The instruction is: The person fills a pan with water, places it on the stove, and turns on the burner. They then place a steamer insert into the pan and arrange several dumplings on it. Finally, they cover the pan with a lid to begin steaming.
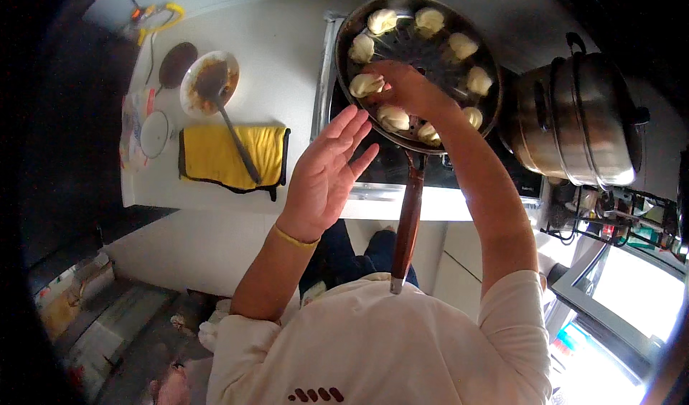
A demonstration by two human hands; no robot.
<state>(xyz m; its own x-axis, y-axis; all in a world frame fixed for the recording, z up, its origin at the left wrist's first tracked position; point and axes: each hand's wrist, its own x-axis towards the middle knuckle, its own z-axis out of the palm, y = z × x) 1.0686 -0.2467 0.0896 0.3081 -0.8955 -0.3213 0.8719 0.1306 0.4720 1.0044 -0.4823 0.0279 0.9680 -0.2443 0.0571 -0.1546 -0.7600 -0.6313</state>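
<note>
A dark frying pan with a brown handle rests on the black stove top. Several pale, pleated dumplings form a ring around the inside of its rim. My right hand reaches into the pan, its fingers around the top and right edge of a dumpling on the left side. Part of that hand's grip is hidden by the hand itself. Just outside the pan's lower left rim, my left hand is raised with fingers apart and holds nothing.
Left on the white counter are a food-stained bowl, a yellow cloth with a long-handled utensil across it, and a white round lid. A large metal steamer pot stands close on the pan's right. Beyond it is a wire rack.
</note>
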